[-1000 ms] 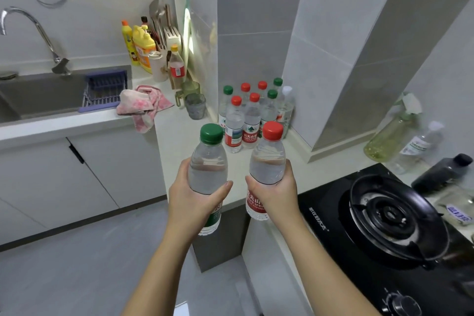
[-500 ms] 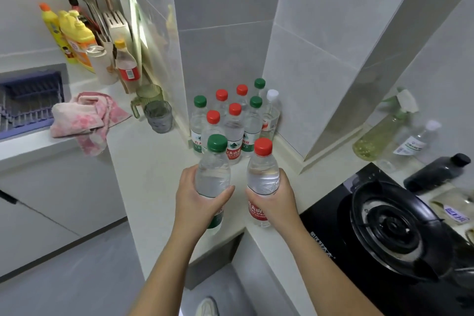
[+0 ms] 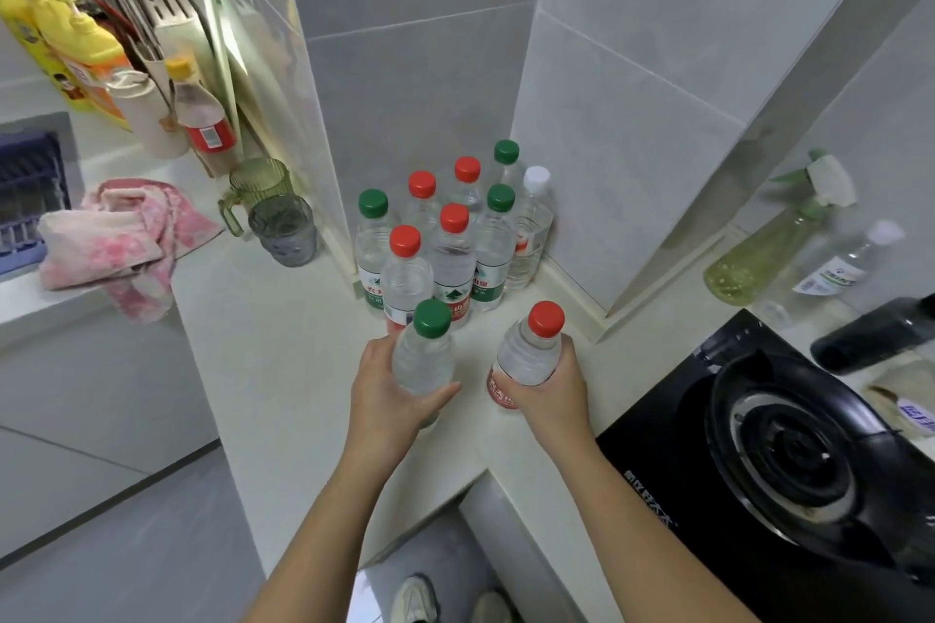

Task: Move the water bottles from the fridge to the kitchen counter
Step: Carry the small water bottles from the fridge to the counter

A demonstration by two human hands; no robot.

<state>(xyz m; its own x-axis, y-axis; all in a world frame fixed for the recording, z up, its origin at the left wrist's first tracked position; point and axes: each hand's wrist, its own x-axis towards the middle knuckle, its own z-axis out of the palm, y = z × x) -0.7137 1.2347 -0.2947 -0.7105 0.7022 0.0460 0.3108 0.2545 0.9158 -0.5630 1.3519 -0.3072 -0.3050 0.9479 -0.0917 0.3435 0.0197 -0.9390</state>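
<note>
Your fingers point(image 3: 437, 392) hug two upright bottles: green-top bottle point(image 3: 424, 359) in left hand point(image 3: 387, 387), red-top bottle point(image 3: 528, 354) in right hand point(image 3: 551, 392), just in front of the bottle group point(image 3: 448, 248)

Just beyond the left hand point(image 3: 383, 395), a green-capped clear plastic bottle point(image 3: 372, 250) reads "农夫" on its green label, and the red-capped clear bottle point(image 3: 451, 263) beside it reads "山泉". Right of the right hand point(image 3: 552, 392), white lettering on the black glass hob point(image 3: 657, 430) is too blurred to read
</note>
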